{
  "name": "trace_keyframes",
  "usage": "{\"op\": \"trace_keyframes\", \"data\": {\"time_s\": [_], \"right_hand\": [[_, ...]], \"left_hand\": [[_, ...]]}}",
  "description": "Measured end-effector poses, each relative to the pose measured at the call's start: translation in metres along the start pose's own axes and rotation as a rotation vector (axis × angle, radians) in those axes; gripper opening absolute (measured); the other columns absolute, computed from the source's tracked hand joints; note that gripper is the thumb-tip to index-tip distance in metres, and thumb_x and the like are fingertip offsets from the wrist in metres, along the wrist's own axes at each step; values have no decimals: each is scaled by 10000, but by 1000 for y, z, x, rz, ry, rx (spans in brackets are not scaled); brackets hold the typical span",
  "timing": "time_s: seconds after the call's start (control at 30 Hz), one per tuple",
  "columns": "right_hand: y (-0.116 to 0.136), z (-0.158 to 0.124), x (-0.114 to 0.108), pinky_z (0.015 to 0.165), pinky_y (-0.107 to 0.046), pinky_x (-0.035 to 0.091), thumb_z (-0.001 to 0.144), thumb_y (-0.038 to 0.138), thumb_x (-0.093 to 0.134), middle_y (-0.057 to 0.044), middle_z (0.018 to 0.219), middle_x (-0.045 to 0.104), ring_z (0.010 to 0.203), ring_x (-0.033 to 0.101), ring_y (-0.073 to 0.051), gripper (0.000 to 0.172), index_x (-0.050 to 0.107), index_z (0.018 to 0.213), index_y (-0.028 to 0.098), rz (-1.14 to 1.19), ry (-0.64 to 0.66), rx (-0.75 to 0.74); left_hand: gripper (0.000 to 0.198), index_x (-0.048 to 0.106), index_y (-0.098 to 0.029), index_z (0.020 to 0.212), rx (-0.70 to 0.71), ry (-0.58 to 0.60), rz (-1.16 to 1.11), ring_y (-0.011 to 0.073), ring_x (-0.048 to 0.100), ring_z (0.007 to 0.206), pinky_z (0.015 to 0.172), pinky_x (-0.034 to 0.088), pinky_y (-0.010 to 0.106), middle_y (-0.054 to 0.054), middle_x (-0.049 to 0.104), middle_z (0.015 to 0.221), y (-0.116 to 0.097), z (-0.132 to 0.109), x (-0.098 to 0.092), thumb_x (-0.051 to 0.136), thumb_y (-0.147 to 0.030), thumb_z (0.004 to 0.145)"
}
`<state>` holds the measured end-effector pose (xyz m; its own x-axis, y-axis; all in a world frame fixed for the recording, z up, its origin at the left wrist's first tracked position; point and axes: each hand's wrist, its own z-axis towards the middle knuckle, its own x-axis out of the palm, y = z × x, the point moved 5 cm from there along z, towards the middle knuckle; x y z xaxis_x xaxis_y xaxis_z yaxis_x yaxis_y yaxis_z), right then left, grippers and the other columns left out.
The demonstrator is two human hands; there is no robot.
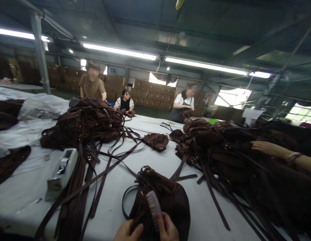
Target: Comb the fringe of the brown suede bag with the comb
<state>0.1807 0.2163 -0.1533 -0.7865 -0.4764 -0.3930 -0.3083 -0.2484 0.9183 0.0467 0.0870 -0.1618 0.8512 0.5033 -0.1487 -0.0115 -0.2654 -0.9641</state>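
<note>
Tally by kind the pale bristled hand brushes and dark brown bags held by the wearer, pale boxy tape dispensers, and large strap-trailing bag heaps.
Pale bristled hand brush: 1
Dark brown bag: 1
Pale boxy tape dispenser: 1
Strap-trailing left heap and right heap: 2
Total: 5

Tabletop [109, 207] free beside near bag [177, 197]; straps [74, 197] bar left, bag pile [215, 137] right.

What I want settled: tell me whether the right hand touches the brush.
Touching. The head view shows the right hand with its fingers closed over the near end of the pale-backed brush, with no gap between them.
</note>
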Motion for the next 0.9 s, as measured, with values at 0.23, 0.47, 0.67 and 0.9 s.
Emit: {"op": "trace_keyframes", "data": {"time_s": [0.23,0.47,0.67,0.9], "right_hand": [[19,-6,-3,757,-307,451,829,691,468,-68,857,682,817,610,-233,574,619,985,160,41,48,-21],[31,-13,-16,511,-255,440,853,676,438,45,632,518,556,510,-151,513,526,1014,197,128,141,20],[67,-23,-46,602,-279,525,874,632,461,24,691,560,657,598,-178,451,542,1049,224,39,160,-24],[92,-9,-29,928,-392,531,924,495,391,-113,1150,698,1045,663,-291,503,592,1292,215,-217,6,-270]], "left_hand": [[759,548,-157,692,-206,197,-108,72,292,294,359,229,229,-68,401,382,-10,5,29,499,-904,564],[747,471,-189,760,-191,214,-177,76,428,342,369,264,209,-69,484,527,-15,-17,17,490,-908,556],[749,459,-178,839,-172,248,-218,115,559,421,391,291,197,12,623,675,-25,-29,10,499,-880,582],[686,486,-166,890,-117,337,-11,127,466,309,336,286,204,5,574,499,-50,-34,12,389,-817,699]]}}
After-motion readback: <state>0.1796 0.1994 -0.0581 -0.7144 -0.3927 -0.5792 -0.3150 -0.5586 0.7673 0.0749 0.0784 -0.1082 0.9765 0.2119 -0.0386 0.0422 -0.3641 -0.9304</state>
